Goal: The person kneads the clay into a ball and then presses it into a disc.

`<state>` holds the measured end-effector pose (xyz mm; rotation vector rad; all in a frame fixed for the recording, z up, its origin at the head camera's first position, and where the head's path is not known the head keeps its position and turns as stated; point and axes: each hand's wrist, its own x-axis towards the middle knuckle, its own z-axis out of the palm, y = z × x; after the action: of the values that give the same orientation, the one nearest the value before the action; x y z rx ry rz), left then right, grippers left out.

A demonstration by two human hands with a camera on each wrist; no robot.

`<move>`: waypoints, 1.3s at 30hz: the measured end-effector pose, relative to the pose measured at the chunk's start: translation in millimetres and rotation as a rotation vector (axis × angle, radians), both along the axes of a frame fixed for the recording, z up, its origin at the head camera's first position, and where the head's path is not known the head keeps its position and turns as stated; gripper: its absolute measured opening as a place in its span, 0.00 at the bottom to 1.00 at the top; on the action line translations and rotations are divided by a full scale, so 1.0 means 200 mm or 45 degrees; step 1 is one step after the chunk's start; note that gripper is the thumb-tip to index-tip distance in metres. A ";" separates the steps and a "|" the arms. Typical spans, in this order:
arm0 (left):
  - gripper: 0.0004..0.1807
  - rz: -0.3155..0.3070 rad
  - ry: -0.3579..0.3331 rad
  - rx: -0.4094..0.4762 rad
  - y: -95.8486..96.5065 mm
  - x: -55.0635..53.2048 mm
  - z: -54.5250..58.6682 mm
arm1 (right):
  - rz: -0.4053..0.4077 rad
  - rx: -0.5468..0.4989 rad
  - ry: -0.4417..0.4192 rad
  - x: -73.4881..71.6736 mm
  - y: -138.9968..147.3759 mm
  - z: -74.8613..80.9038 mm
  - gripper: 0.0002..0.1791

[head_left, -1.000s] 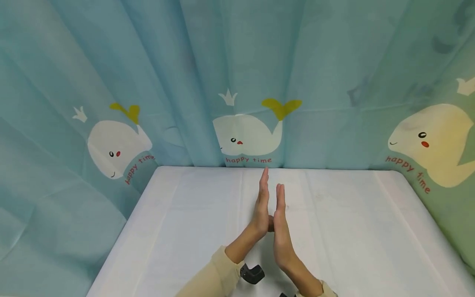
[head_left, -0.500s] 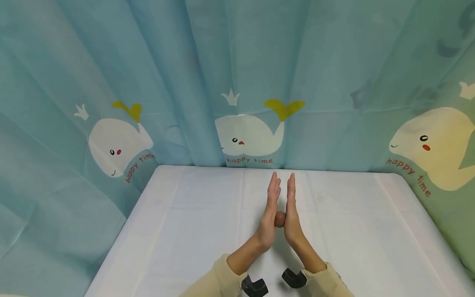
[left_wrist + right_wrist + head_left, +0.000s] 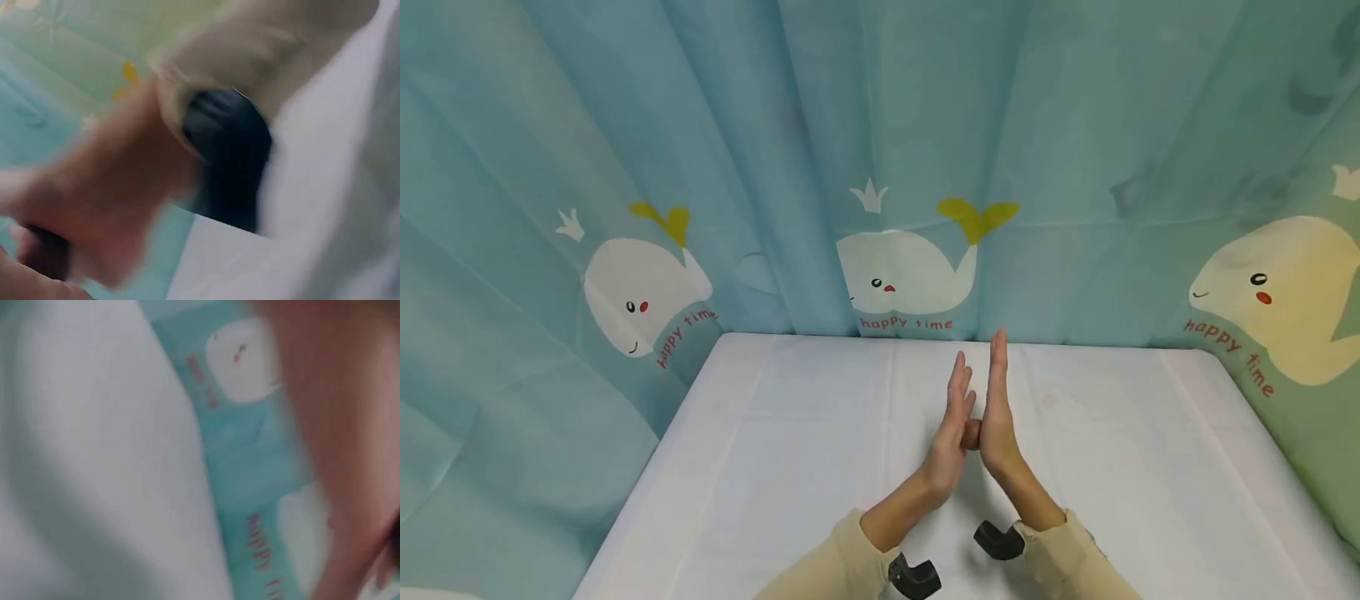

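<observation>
A small reddish-brown ball (image 3: 972, 434) sits between the two palms, over the white table. My left hand (image 3: 950, 450) presses it from the left, fingers straight and pointing away from me. From the right, the flat palm of my right hand (image 3: 997, 429) presses on it, its fingertips reaching farther forward than those of the left. In the left wrist view the ball (image 3: 47, 253) looks dark and is partly covered by the hands. The right wrist view is blurred, with the right hand (image 3: 353, 506) along its right side.
A white-covered table (image 3: 805, 433) lies under the hands. Behind it and along its sides hangs a blue-green curtain (image 3: 1075, 167) printed with white whales. Black wrist mounts (image 3: 916, 577) stick out from both beige sleeves (image 3: 835, 554).
The hands slid against each other: the left fingertips led a second ago, then both were about level, and now the right ones lead. Hands and ball shifted a little right.
</observation>
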<state>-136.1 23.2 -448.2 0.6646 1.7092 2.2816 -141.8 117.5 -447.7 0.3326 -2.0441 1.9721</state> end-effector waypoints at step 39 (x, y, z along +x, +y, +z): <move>0.35 -0.060 -0.098 0.021 -0.03 0.02 0.06 | -0.046 0.034 0.043 0.18 -0.06 -0.09 0.31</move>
<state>-131.5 16.3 -436.4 0.6049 1.6249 2.2610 -104.9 105.1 -466.2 0.3305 -2.0429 1.9069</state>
